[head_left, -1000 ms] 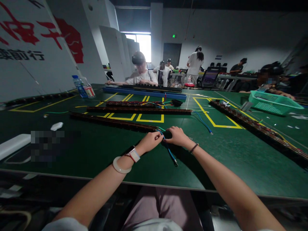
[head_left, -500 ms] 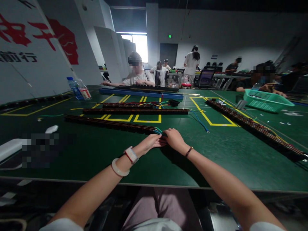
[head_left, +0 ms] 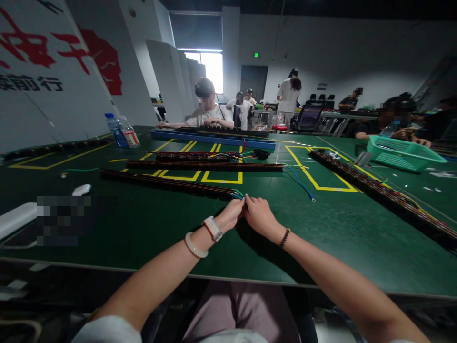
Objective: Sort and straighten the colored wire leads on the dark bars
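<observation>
My left hand (head_left: 231, 213) and my right hand (head_left: 261, 214) meet at the near right end of a long dark strip (head_left: 171, 183) lying on the table. Green and blue wires (head_left: 237, 193) come out of this strip and run in between my fingers. Both hands are closed, fingertips pressed together, and the wire ends are hidden inside them. Behind lies a second dark strip (head_left: 207, 166), with a loose blue wire (head_left: 302, 183) trailing from its right end to a ring terminal. A third strip with a bundle of coloured wires (head_left: 200, 156) is farther back.
On the right, another wired strip (head_left: 385, 193) slants across the green table (head_left: 342, 243) near a green plastic basket (head_left: 400, 155). Bottles (head_left: 116, 131) stand at the back left. A white object (head_left: 17, 220) lies at the left. A person (head_left: 210, 112) sits across the table.
My hands have drawn closer together, and my left wrist has turned and shifted right. The fingers stay closed at the wires. The whole view has moved slightly.
</observation>
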`<state>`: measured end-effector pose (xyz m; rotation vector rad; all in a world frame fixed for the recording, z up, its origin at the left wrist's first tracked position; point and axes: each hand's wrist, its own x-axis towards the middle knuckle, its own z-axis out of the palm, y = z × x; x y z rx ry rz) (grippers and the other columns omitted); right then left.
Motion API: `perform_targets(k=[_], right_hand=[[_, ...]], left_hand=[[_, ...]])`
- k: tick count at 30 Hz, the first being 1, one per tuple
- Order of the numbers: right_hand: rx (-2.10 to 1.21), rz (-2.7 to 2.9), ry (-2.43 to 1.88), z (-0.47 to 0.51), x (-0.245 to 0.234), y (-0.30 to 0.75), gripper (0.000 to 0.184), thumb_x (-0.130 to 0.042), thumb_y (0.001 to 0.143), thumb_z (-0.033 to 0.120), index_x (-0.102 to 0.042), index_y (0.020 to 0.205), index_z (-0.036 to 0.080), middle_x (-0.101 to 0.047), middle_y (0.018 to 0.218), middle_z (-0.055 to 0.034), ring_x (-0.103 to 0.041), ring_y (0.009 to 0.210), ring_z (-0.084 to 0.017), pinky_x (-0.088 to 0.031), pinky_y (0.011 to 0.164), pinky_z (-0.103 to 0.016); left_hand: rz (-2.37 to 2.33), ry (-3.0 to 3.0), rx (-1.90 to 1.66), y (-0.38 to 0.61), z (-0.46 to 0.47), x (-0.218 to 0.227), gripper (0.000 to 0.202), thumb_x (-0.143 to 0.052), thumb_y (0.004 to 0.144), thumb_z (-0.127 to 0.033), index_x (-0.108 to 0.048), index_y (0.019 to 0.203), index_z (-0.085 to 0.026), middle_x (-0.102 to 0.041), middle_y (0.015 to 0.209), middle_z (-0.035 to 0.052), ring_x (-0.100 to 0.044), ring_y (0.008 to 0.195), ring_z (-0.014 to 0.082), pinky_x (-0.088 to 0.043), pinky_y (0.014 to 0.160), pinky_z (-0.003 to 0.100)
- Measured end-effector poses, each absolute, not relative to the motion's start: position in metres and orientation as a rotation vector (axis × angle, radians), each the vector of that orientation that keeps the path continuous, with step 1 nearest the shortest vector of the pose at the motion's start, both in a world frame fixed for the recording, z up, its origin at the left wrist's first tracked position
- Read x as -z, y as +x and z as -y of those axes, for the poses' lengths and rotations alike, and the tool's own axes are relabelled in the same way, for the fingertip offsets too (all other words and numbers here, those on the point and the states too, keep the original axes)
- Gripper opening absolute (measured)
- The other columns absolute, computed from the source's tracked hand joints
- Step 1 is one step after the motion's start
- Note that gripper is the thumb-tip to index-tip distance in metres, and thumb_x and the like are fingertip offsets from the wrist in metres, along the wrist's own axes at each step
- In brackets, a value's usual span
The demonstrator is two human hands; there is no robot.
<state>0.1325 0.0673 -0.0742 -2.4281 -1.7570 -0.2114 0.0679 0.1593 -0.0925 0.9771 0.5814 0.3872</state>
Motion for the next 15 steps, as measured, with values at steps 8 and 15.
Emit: perform_targets(k=[8,15], right_hand=[[0.018,1.854,-2.4,-0.063,0.053,0.139,0.036,-0.036,0.093,0.029,-0.055,0.118,0.013,-0.064,0.108,-0.0144,-0.057,0.1,-0.027,-0.036,0.088,-0.038],[-0.269,2.052,-2.311,-0.071,0.029,0.176,0.025,-0.043,0.088,0.018,-0.061,0.106,0.02,-0.066,0.104,-0.0077,-0.061,0.097,-0.021,-0.04,0.076,-0.027]], left_hand=[[-0.553,0.917,-0.365,0.063,-0.16,0.091,0.018,-0.05,0.091,-0.018,-0.059,0.078,-0.008,-0.063,0.07,0.0038,-0.054,0.057,0.0061,-0.044,0.06,0.019],[-0.429,0.895,-0.304,0.057,-0.159,0.088,0.024,-0.04,0.094,-0.013,-0.06,0.082,-0.007,-0.066,0.077,0.0082,-0.063,0.07,0.0109,-0.05,0.081,0.029]])
